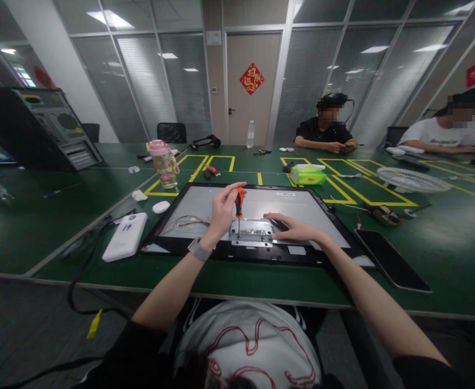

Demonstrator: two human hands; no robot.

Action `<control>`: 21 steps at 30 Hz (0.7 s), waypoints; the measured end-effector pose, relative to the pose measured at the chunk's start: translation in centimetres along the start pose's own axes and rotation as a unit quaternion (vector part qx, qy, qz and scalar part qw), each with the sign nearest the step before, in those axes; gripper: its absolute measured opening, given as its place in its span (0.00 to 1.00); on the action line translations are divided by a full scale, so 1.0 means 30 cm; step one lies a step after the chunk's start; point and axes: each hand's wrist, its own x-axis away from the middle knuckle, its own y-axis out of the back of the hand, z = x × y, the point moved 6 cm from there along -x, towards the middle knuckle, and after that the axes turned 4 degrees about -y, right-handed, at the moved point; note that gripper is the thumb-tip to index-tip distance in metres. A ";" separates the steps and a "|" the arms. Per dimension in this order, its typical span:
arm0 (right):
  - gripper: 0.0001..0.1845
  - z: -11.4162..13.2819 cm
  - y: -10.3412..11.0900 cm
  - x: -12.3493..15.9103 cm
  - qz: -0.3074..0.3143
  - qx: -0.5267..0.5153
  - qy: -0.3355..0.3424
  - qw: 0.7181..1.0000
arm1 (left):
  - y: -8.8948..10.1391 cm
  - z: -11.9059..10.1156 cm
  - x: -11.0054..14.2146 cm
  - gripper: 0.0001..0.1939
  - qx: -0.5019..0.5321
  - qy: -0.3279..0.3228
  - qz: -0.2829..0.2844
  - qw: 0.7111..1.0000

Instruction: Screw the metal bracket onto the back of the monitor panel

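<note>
My left hand [223, 209] grips the handle of an orange and black screwdriver [239, 203], which stands upright. Its tip reaches down to the left part of a metal bracket [252, 242]. The bracket lies on the back of a flat display panel [197, 201] with a black frame and grey back. My right hand [292, 227] rests with fingers spread at the right edge of the bracket, holding nothing. Thin wires [189, 220] run across the panel left of my left hand.
Left of the panel lie a white power bank [126, 237] and a white case [161, 207]; a pink-lidded bottle [163, 165] stands behind. At right are a black phone [391, 259] and a white fan grille [412, 179]. A green pack [308, 174] sits beyond. Two people sit across the table.
</note>
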 end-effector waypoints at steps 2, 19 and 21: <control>0.40 0.004 0.001 0.000 -0.001 -0.003 0.000 1.000 | 0.003 -0.003 0.001 0.11 -0.019 -0.017 -0.010 1.000; 0.39 -0.007 -0.001 -0.005 -0.003 -0.010 0.009 1.000 | 0.001 -0.033 0.007 0.10 -0.072 -0.086 0.003 0.994; 0.39 -0.003 -0.001 -0.004 -0.001 -0.007 0.005 1.000 | -0.004 -0.041 0.010 0.12 -0.078 -0.096 0.013 0.992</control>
